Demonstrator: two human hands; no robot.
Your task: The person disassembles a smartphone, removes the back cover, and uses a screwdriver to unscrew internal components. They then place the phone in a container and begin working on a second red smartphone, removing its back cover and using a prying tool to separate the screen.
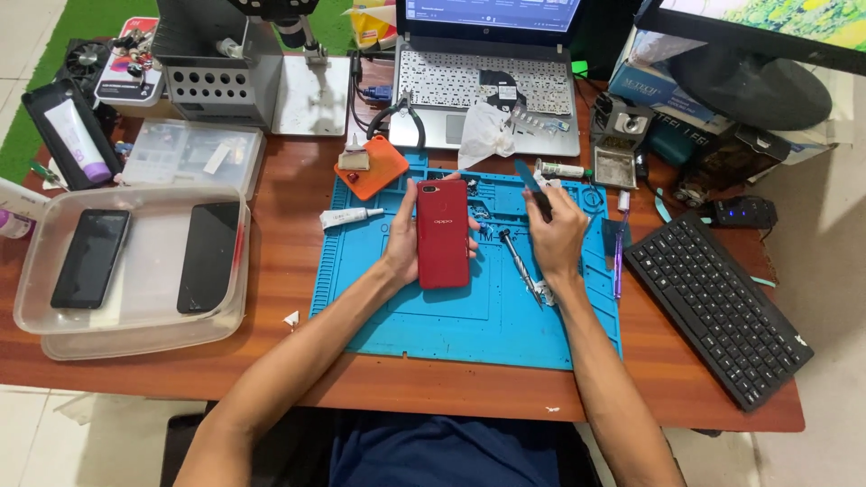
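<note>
A red phone [442, 233] lies back up in my left hand [403, 248], held just above the blue work mat [433, 320]. My right hand [557, 230] is beside it, to the right, gripping a thin dark pry tool [532, 187] that points up and away. A screwdriver [520, 260] lies on the mat between the two hands. A small white tube [352, 216] rests at the mat's left edge, just left of my left hand.
A clear plastic tray [135, 326] at left holds two dark phones [90, 258]. An orange pad [371, 168], pliers [403, 115], a laptop [487, 81], a black keyboard [717, 307] at right, a metal stand [216, 77] and small parts boxes crowd the wooden desk [298, 261].
</note>
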